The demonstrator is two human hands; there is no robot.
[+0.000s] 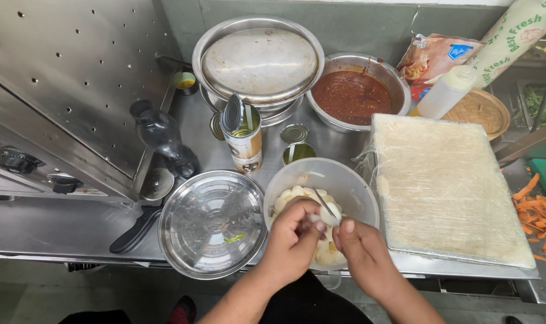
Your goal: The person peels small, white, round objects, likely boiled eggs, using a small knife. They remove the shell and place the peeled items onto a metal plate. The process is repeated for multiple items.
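Steel bench (57,231) — over the clear bowl (357,189), left hand (292,237) and right hand (358,249) both pinch one pale peeled piece (329,214).

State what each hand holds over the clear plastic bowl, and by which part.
The left hand pinches a small pale round piece of food by its side. The right hand appears to hold a thin metal blade; its grip is hidden.

Bright, even light; curved wide-angle edges
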